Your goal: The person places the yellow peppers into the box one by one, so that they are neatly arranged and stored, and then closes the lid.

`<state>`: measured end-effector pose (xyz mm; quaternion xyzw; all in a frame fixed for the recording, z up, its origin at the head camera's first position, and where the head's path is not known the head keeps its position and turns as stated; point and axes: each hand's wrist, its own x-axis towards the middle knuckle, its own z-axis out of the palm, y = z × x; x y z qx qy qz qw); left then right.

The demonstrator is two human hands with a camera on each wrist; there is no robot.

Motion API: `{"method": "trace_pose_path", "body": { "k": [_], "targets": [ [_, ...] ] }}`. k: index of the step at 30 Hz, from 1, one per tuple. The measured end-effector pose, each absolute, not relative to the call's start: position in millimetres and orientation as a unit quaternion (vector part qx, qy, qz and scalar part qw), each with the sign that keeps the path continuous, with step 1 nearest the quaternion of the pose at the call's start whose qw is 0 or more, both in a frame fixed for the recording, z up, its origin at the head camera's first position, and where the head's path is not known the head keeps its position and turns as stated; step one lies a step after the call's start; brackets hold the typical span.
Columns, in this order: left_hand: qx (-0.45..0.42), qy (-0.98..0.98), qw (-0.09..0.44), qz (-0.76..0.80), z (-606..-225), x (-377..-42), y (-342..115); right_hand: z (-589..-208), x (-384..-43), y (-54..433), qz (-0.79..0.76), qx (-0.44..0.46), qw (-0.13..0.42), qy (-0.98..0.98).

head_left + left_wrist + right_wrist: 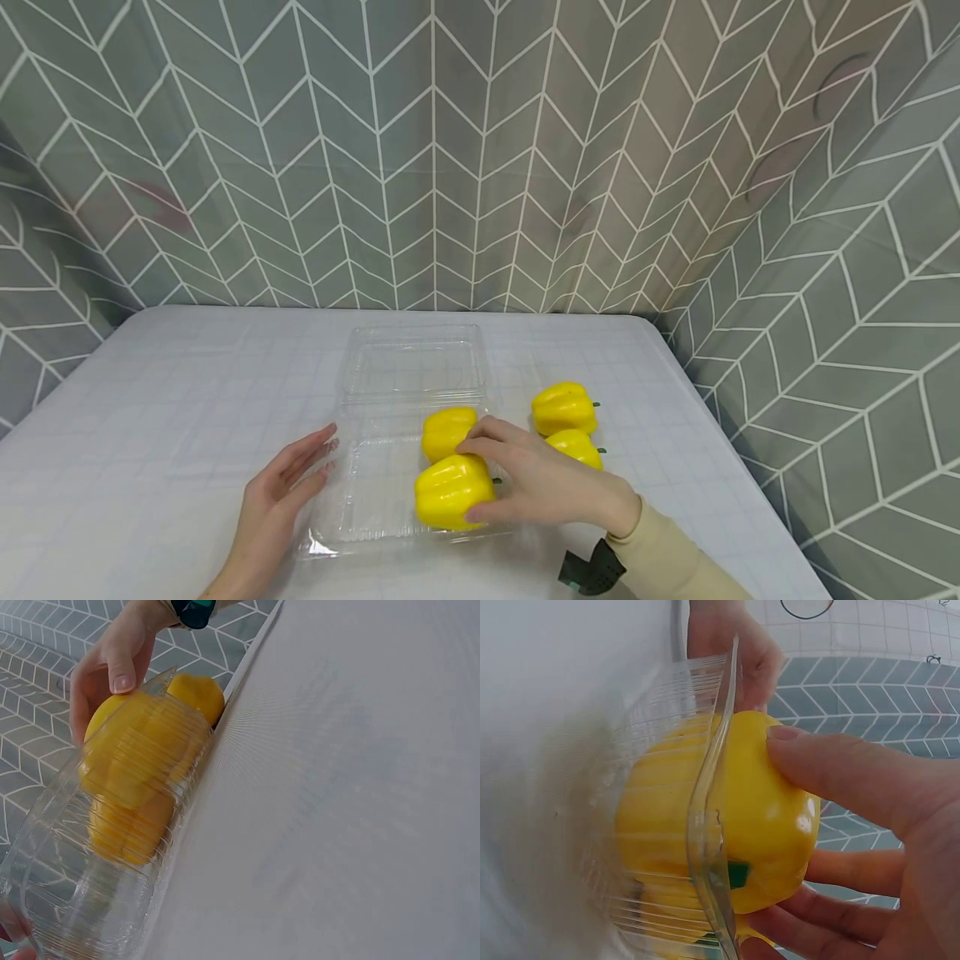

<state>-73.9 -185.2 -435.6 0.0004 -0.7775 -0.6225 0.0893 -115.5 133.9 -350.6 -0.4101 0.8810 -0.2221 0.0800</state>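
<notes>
Nearest the head camera, a beige sleeve (675,554) enters from five o'clock. Grey curtains (457,150) lined with white chevrons rise at twelve, the largest thing in sight, and below them spreads a white-covered table (165,400). On it lies a clear plastic container (367,500), its lid (412,358) laid back toward twelve.

At the container's three o'clock, the right hand (543,479) has its thumb and fingers bent round the near yellow pepper (446,492), which sits in the four o'clock part of the container, its lower part behind the clear wall. At nine, the left hand (273,492) holds nothing, its fingers loosely bent (whether the tips touch the rim, I cannot tell).

The far yellow pepper (442,432) lies in the container at one o'clock, just beyond the gripped one. Two loose yellow peppers (564,408) rest on the table, toward two and three, the nearer partly hidden by the right hand. Smaller than these, a black device (592,571) sits at the right wrist.
</notes>
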Motion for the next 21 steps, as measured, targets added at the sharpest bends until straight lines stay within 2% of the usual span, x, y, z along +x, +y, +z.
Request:
{"method": "trace_pose_path", "body": {
  "k": [21],
  "targets": [
    [-0.032,-0.757,0.103,-0.644,-438.4,-73.2,-186.8,-352.8,-114.6,132.3,-0.189,-0.416,0.084,0.885]
  ]
}}
